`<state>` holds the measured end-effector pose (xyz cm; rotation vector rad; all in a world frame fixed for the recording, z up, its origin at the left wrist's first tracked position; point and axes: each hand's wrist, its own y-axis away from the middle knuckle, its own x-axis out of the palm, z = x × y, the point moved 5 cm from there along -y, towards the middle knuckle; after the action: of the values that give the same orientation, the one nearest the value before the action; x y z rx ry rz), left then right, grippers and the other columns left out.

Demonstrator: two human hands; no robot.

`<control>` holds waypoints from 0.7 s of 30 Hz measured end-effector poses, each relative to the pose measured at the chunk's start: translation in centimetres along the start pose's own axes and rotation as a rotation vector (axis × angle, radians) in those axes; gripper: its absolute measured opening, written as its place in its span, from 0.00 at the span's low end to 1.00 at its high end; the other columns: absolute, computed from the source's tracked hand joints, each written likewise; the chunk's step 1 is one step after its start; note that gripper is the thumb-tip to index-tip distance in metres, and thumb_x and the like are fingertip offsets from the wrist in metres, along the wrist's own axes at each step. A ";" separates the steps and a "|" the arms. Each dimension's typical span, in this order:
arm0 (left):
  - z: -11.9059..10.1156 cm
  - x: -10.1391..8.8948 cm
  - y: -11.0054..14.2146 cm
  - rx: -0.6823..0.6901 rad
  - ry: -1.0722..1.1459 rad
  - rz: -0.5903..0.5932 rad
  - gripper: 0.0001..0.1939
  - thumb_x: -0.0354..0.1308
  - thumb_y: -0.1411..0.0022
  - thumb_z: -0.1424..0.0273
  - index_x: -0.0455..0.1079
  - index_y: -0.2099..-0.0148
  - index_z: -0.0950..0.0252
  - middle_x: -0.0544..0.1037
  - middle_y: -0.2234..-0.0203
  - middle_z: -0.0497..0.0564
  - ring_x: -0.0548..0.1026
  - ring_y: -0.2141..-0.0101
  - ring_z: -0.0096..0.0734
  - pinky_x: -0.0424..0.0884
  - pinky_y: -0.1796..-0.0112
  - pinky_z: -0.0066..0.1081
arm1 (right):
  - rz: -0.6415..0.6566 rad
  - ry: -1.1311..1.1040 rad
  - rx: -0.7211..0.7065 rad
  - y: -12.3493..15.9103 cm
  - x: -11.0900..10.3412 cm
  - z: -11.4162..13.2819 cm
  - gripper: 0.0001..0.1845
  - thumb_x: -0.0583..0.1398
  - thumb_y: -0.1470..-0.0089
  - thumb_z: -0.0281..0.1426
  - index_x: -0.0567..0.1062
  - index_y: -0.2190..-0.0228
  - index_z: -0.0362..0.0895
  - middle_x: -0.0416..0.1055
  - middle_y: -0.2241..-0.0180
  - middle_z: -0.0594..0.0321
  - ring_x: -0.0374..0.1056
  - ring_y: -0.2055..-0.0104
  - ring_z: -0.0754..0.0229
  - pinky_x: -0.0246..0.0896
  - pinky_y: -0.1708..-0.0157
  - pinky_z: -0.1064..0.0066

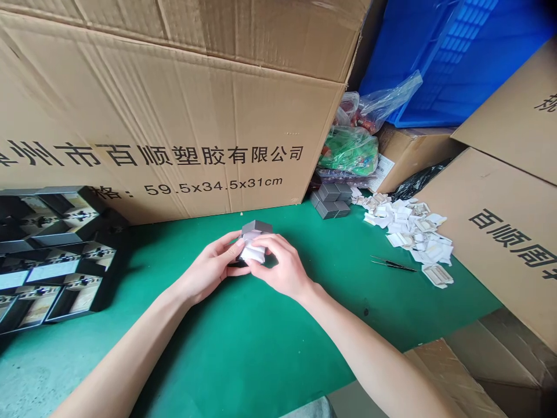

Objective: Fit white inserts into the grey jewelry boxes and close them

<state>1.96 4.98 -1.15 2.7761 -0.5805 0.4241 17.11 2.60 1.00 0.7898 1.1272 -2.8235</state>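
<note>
The left hand (213,264) is curled around a small grey box (256,226), thumb on the near side, while the right hand (282,258) closes its fingertips on a white piece (252,251) at the box's near face; whether that piece sits inside the box or only against it, I cannot tell. Both are in front of the large carton (174,110), toward the right part of its lower edge. The box looks light and stiff, with smooth walls that could slip a little, so it is best held by two opposite sides, clear of the edges. The white piece seems thin, soft and easily creased; a gentle pinch near its border should suit it better than a squeeze across the middle. On the green table (243,360), a stack of grey blocks (333,200) is just beside the carton's lower right corner. Farther right of the carton are a heap of white pieces (413,226) and, nearer the wearer, tweezers (394,264). Dark open cases (82,255) are in front of the carton's left part, and filled plastic bags (350,151) are beside its right edge.
</note>
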 end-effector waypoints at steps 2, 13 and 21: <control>0.2 0.1 0.0 -0.011 -0.001 0.022 0.21 0.64 0.37 0.63 0.73 0.42 0.57 0.80 0.52 0.55 0.77 0.51 0.42 0.79 0.53 0.36 | 0.011 0.005 0.001 0.1 0.1 -0.1 0.07 0.62 0.43 0.32 0.74 0.61 0.48 0.78 0.58 0.60 0.72 0.55 0.57 0.69 0.53 0.64; 0.6 -0.2 -0.2 -0.039 -0.010 0.057 0.24 0.61 0.35 0.62 0.69 0.37 0.53 0.77 0.45 0.53 0.76 0.47 0.43 0.78 0.52 0.34 | 0.013 0.023 -0.039 0.3 0.0 0.1 0.08 0.62 0.40 0.33 0.77 0.59 0.47 0.78 0.55 0.59 0.72 0.52 0.56 0.69 0.50 0.64; 0.6 -0.3 0.0 -0.035 -0.027 0.113 0.29 0.62 0.35 0.64 0.63 0.34 0.49 0.76 0.43 0.52 0.72 0.43 0.44 0.74 0.48 0.34 | -0.035 0.031 -0.047 0.2 -0.1 0.1 0.09 0.63 0.41 0.33 0.78 0.58 0.48 0.79 0.55 0.60 0.73 0.54 0.57 0.71 0.51 0.64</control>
<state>1.87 4.88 -1.81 2.7287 -0.7473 0.3965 17.15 2.36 0.94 0.8215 1.2194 -2.8107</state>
